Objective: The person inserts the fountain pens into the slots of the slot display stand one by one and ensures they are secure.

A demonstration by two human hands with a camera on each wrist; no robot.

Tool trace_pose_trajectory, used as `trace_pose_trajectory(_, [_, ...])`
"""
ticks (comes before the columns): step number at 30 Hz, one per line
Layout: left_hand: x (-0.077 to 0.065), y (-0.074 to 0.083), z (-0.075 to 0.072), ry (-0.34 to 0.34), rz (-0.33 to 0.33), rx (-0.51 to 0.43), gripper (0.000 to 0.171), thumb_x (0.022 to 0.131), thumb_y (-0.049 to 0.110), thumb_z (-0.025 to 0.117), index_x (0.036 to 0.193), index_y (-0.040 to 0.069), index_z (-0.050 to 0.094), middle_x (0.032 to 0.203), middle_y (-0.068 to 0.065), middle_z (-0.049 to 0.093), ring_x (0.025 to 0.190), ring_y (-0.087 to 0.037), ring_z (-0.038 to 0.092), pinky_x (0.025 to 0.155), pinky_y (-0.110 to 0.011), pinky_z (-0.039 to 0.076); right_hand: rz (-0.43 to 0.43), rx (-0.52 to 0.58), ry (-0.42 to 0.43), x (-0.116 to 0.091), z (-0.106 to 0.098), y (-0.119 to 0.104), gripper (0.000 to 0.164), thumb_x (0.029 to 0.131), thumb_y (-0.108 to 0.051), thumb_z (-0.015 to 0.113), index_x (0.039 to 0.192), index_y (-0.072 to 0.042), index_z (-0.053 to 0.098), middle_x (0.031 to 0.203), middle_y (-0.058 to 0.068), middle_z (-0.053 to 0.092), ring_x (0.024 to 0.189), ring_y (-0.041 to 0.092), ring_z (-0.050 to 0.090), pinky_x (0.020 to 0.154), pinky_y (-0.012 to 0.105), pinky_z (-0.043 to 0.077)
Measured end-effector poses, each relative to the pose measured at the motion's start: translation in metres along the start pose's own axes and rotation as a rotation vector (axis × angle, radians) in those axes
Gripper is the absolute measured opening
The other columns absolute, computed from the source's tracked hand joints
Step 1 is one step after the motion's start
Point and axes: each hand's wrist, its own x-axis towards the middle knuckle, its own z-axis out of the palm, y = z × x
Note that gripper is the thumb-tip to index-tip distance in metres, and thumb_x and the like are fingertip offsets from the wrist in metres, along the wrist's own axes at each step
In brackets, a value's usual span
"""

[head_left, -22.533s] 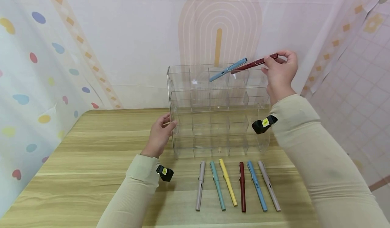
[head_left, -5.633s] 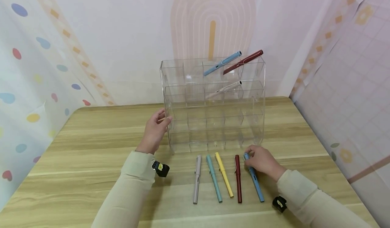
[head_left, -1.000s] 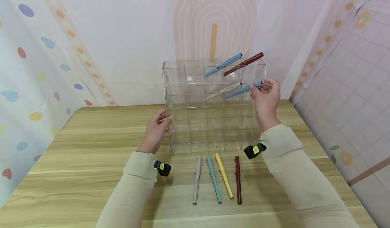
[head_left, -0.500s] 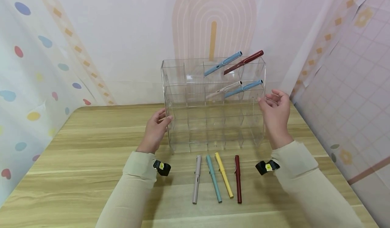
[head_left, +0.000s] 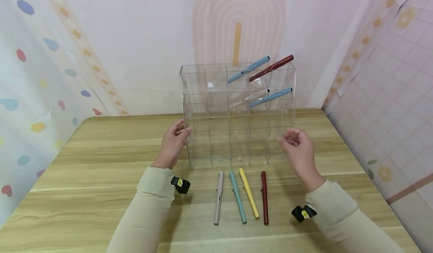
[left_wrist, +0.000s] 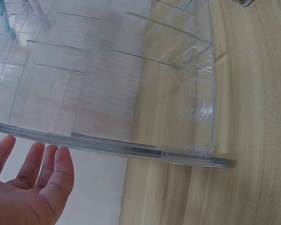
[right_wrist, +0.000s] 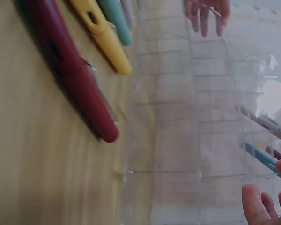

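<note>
A clear acrylic rack [head_left: 183, 91] with tiers of compartments stands upright on the table. My left hand [head_left: 172, 144] holds its left side panel, the thumb at the front edge and the fingers along the outside, as the left wrist view shows. My right hand [head_left: 300, 153] holds nothing and hovers by the rack's lower right side, fingers loosely bent. A blue pen [head_left: 248, 69] and a dark red pen [head_left: 271, 68] lean in the top tier. Below them lean a pale pen [head_left: 250, 98] and another blue pen [head_left: 271, 97].
In front of the rack lie a grey pen [head_left: 219, 198], a teal pen [head_left: 238, 198], a yellow pen [head_left: 249, 193] and a dark red pen [head_left: 264, 198], side by side on the wooden table [head_left: 101, 178]. A patterned curtain [head_left: 152, 50] hangs behind.
My right hand has let go of the second blue pen, leaving it in the second tier, and has moved right and down. My left hand stays at the rack's side.
</note>
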Motion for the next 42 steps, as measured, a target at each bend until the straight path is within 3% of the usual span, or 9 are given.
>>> trace_pose_trajectory(4, [-0.001,0.000,0.000,-0.008,0.001,-0.009,0.051,0.099,0.018,0.053,0.147,0.008,0.037,0.145,-0.018,0.042,0.128,-0.032,0.044,0.102,-0.052,0.040,0.018,-0.053,-0.083,-0.009,0.001,0.011,0.034,0.093,-0.006,0.060,0.123,0.005,0.048,0.119,0.018,0.054,0.094,0.004,0.054,0.077,0.012,0.047])
trace_pose_trajectory(11, [-0.001,0.000,-0.001,-0.012,-0.005,-0.018,0.052,0.099,0.017,0.052,0.147,0.008,0.036,0.146,-0.019,0.040,0.128,-0.033,0.044,0.103,-0.053,0.038,0.064,-0.189,-0.222,-0.023,0.005,0.027,0.035,0.093,-0.011,0.061,0.122,0.005,0.051,0.121,0.021,0.056,0.105,0.027,0.056,0.079,0.022,0.047])
trace_pose_trajectory(17, [-0.002,0.004,0.000,-0.005,-0.023,-0.003,0.051,0.100,0.016,0.051,0.148,0.008,0.036,0.145,-0.018,0.041,0.126,-0.031,0.044,0.102,-0.052,0.038,0.073,-0.312,-0.326,-0.029,0.009,0.037,0.037,0.091,-0.012,0.062,0.122,0.006,0.054,0.117,0.021,0.057,0.100,0.030,0.058,0.076,0.035,0.050])
trace_pose_trajectory(23, [-0.003,0.006,0.000,-0.005,-0.047,-0.007,0.051,0.100,0.016,0.050,0.148,0.009,0.036,0.145,-0.018,0.041,0.126,-0.031,0.044,0.103,-0.052,0.037,0.087,-0.380,-0.397,-0.030,0.011,0.042,0.044,0.088,-0.015,0.066,0.124,0.007,0.053,0.118,0.024,0.057,0.104,0.035,0.058,0.075,0.037,0.053])
trace_pose_trajectory(35, [-0.003,0.009,0.001,0.011,-0.061,0.021,0.051,0.100,0.018,0.051,0.148,0.010,0.037,0.145,-0.017,0.041,0.128,-0.031,0.043,0.103,-0.051,0.039,0.089,-0.486,-0.466,-0.027,0.015,0.047,0.049,0.086,-0.018,0.071,0.124,0.008,0.054,0.112,0.021,0.061,0.101,0.033,0.058,0.080,0.042,0.051])
trace_pose_trajectory(42, [-0.002,0.008,0.002,0.014,-0.061,0.015,0.051,0.100,0.018,0.051,0.148,0.009,0.036,0.145,-0.017,0.041,0.128,-0.031,0.043,0.101,-0.048,0.040,0.106,-0.471,-0.489,-0.026,0.018,0.046,0.051,0.083,-0.015,0.073,0.123,0.011,0.054,0.105,0.019,0.062,0.090,0.025,0.059,0.071,0.035,0.052])
